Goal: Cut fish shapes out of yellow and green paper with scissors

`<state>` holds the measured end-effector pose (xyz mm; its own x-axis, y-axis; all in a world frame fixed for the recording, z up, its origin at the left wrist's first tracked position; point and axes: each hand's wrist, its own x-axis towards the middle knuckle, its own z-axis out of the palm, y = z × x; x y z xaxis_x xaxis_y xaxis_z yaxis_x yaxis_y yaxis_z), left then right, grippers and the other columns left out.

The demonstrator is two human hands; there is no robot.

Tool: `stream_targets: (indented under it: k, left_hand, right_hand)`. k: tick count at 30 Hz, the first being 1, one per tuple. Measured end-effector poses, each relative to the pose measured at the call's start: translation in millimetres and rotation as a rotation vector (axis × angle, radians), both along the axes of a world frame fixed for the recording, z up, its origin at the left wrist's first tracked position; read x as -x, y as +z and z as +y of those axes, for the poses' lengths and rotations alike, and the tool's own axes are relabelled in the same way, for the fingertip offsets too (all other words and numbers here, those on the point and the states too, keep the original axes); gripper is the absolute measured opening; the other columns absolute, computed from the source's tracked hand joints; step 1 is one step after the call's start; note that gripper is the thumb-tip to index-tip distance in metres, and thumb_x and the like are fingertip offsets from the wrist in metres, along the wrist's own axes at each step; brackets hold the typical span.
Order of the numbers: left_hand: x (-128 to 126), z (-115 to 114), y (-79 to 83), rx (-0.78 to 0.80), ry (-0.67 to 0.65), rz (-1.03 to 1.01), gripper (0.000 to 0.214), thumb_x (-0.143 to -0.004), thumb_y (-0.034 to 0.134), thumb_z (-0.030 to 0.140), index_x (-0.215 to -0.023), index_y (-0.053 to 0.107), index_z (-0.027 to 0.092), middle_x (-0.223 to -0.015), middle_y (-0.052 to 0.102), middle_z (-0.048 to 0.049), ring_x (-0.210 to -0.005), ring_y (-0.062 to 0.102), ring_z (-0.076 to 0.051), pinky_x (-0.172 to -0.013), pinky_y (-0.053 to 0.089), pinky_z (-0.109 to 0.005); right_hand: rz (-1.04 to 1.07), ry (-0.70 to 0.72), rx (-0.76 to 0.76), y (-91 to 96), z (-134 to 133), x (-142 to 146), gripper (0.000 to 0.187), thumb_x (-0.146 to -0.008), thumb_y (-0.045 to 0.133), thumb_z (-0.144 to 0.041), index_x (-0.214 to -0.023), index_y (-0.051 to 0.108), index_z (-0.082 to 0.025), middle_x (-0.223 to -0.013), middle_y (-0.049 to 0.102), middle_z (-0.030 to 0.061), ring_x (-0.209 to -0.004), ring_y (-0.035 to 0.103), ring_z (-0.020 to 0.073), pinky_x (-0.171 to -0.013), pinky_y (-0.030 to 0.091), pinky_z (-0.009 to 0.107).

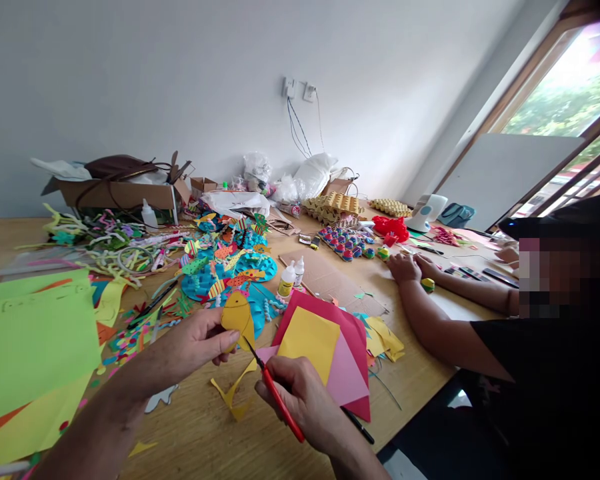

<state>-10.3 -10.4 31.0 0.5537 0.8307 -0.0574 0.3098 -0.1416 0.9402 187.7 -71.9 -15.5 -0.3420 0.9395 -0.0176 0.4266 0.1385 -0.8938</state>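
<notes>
My left hand [193, 343] pinches a yellow paper fish cut-out [238, 315] and holds it upright above the wooden table [200, 433]. My right hand [300, 399] grips red-handled scissors [275, 393], whose dark blades point up at the lower edge of the fish. A curled yellow paper offcut [233, 393] hangs or lies just below the blades. Stacked sheets of yellow [310, 339], pink and red paper [350, 333] lie right of my right hand.
Green paper sheets [30, 340] cover the left. Blue discs with coloured paper fish [230, 270], two glue bottles [291, 277], pipe cleaners [105, 243], a cardboard box [120, 193] and egg cartons [333, 205] fill the middle and back. Another person's hands [413, 267] rest at the right.
</notes>
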Motion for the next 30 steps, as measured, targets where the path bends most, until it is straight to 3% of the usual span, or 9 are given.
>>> stream_targets:
  k: [7, 30]
  left_hand:
    - [0.3, 0.4, -2.2, 0.020, -0.011, -0.043, 0.018, -0.082, 0.051, 0.034, -0.070, 0.054, 0.020, -0.064, 0.049, 0.0052, -0.058, 0.047, -0.012, -0.056, 0.040, -0.022]
    - [-1.6, -1.9, -0.2, 0.044, 0.001, -0.048, 0.018, -0.080, 0.050, 0.033, -0.072, 0.055, 0.018, -0.066, 0.054, 0.0036, -0.059, 0.050, -0.012, -0.057, 0.041, -0.024]
  right_hand:
    - [0.073, 0.030, 0.086, 2.0, 1.5, 1.0, 0.027, -0.086, 0.049, -0.028, -0.061, 0.043, -0.018, -0.050, 0.038, -0.0057, -0.047, 0.032, 0.0074, -0.041, 0.023, 0.018]
    - [-0.002, 0.004, -0.012, -1.9, 1.3, 0.1, 0.034, -0.088, 0.048, -0.033, -0.059, 0.038, -0.018, -0.050, 0.034, -0.0065, -0.048, 0.029, 0.0071, -0.042, 0.020, 0.020]
